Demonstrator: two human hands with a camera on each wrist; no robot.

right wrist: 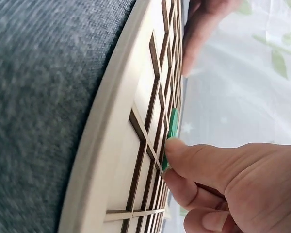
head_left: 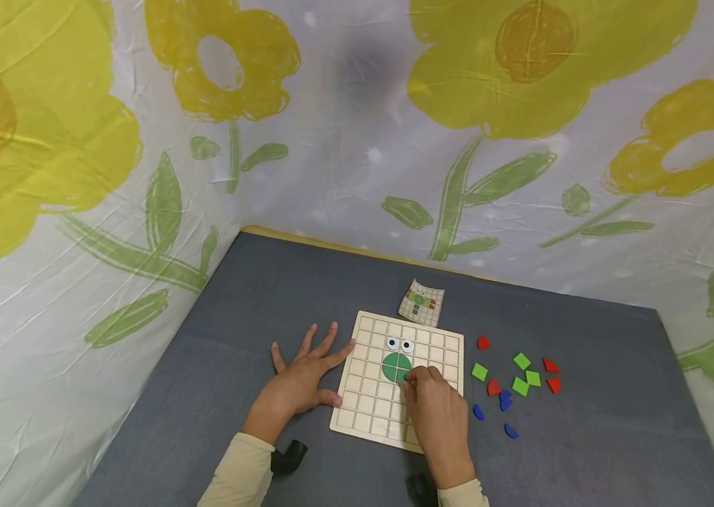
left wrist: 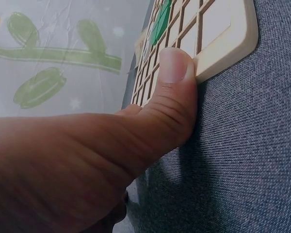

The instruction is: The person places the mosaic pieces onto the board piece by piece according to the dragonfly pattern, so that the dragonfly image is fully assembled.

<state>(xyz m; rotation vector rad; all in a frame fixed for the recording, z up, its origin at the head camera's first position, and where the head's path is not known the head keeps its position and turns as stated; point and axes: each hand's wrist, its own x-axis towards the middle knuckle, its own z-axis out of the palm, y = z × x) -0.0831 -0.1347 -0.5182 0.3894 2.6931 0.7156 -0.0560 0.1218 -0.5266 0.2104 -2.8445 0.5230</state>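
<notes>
A square wooden grid board [head_left: 362, 422] lies on the table. On it are two eye tiles [head_left: 400, 345] and, below them, green quarter-circle pieces [head_left: 390, 364] forming a round shape. My left hand [head_left: 300, 384] is spread at the board's left side, its thumb [left wrist: 177, 92] pressing the edge in the left wrist view. My right hand [head_left: 442, 419] reaches over the lower right of the board. Its thumb and index finger pinch a green quarter-circle piece [right wrist: 166, 161] at the round shape's lower right, partly hidden by the fingertips.
A picture card [head_left: 421, 304] lies behind the board. Right of it are scattered several green squares [head_left: 521, 361], red quarter-circle pieces [head_left: 483, 342] and blue half-round pieces [head_left: 511, 430]. A flower-printed cloth [head_left: 344, 176] hangs beyond the grey table [head_left: 585, 458].
</notes>
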